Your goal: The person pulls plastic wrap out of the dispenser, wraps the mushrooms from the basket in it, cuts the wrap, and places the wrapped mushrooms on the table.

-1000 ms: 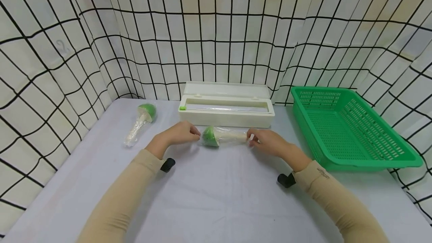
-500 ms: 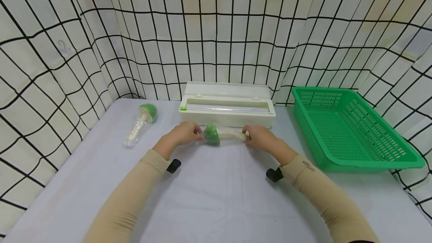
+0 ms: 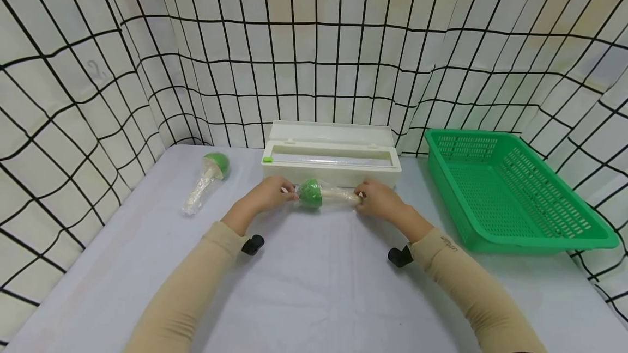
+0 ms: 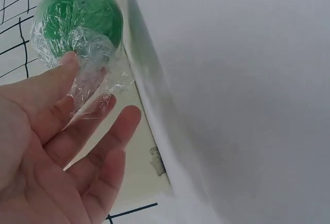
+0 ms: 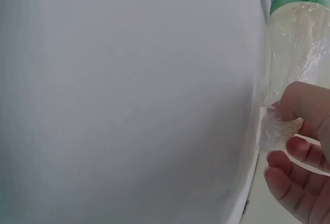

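Note:
A mushroom-shaped piece (image 3: 311,194) with a green domed cap and a pale stem lies sideways, wrapped in cling film, in front of the white film dispenser (image 3: 331,175). My left hand (image 3: 266,195) pinches the bunched film (image 4: 87,87) at the cap end between thumb and index finger; its other fingers are spread apart. At the stem end, my right hand (image 3: 381,199) pinches the gathered film tail (image 5: 276,131) with thumb and index finger. In the left wrist view the green cap (image 4: 77,17) shows through wrinkled film, hiding the stem behind it.
A second wrapped mushroom-shaped piece (image 3: 206,181) lies at the back left of the white-covered table (image 3: 314,287). The dispenser's lid (image 3: 333,132) stands raised. On the right sits a green plastic basket (image 3: 490,233). A black wire grid (image 3: 314,61) encloses the back and sides.
My right hand has moved left, closer to the stem, and taken the film tail there. My left hand has shifted slightly right against the cap end. The wrapped piece has moved slightly right.

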Tool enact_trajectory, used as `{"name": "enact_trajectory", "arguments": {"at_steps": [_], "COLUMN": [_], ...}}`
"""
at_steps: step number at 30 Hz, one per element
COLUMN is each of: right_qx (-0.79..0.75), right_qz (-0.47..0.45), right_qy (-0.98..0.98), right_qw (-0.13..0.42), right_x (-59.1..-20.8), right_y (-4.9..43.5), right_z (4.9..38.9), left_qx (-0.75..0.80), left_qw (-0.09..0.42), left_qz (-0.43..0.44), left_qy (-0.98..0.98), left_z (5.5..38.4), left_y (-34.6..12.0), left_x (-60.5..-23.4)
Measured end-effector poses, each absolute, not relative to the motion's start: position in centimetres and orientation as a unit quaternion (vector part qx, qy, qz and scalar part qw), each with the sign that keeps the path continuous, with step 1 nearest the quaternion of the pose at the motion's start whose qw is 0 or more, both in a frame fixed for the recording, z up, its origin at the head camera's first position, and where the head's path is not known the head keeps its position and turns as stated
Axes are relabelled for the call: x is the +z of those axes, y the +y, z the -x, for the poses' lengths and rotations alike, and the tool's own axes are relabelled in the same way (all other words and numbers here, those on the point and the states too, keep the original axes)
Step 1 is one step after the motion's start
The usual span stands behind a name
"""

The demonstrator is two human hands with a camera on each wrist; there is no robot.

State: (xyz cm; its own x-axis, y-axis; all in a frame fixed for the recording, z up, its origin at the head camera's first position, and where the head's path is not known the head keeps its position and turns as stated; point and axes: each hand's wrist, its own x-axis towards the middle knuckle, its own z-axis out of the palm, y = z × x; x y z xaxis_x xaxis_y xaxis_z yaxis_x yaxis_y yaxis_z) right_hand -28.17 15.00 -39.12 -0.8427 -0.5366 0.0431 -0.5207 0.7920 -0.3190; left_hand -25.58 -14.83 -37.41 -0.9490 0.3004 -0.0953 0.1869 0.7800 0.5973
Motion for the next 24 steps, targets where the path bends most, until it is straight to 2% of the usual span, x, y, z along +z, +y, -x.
{"name": "enact_trajectory", "arguments": {"at_steps": [4,12,19,24], "right_qx": [-0.198,-0.259,-0.331,-0.370], "right_qz": [0.283,0.279,0.256,0.231], "right_qy": [0.938,0.924,0.905,0.895], "right_qw": [0.017,0.044,0.081,0.089], "right_x": [-39.1,-38.4,-38.2,-38.1], "right_y": [15.5,15.8,15.8,15.6], "right_z": [28.1,28.0,27.8,27.8], "left_qx": [0.348,0.470,0.602,0.672], "left_qw": [0.084,0.071,0.071,0.069], "left_qz": [-0.122,-0.099,-0.039,-0.004], "left_qy": [0.926,0.875,0.794,0.738], "left_z": [25.3,25.2,25.1,25.0], "left_y": [-15.3,-15.4,-15.0,-14.8], "left_x": [-37.5,-37.3,-37.2,-36.9]}}
